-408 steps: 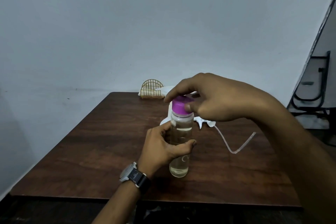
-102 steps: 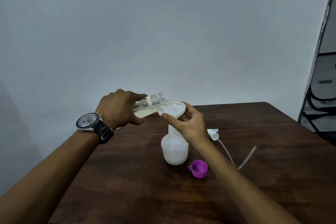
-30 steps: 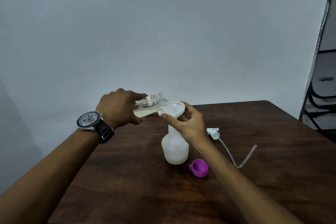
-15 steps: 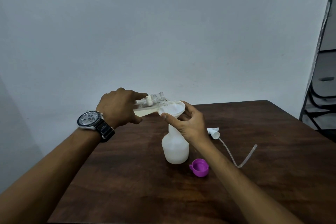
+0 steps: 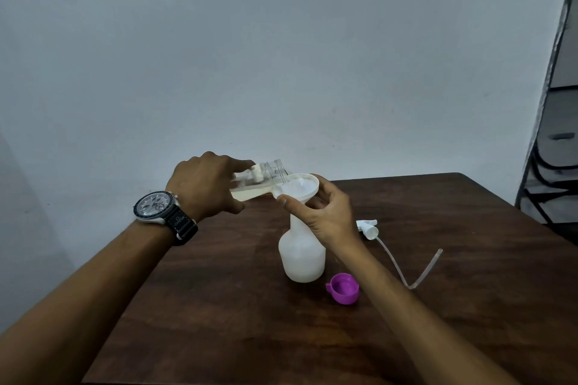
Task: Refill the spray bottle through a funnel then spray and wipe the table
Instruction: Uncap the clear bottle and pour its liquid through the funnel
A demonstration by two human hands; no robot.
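Note:
A white spray bottle (image 5: 301, 255) stands uncapped on the dark wooden table (image 5: 219, 306) with a white funnel (image 5: 298, 187) in its neck. My right hand (image 5: 325, 212) holds the funnel, thumb and fingers curled round its rim and cone. My left hand (image 5: 206, 187) grips a clear bottle (image 5: 259, 181) tipped almost flat, mouth over the funnel's left rim, pale yellowish liquid lying along its lower side. The bottle's purple cap (image 5: 344, 288) lies upside down to the right of the spray bottle.
The white spray head (image 5: 368, 226) with its long clear tube (image 5: 413, 272) lies on the table behind my right forearm. A plain wall stands close behind the table. Dark metal chair frames (image 5: 553, 166) are at the far right.
Since one second ago almost nothing has moved; both hands keep their pouring pose. Earlier, both hands were on the capped clear bottle, and the cap now lies on the table.

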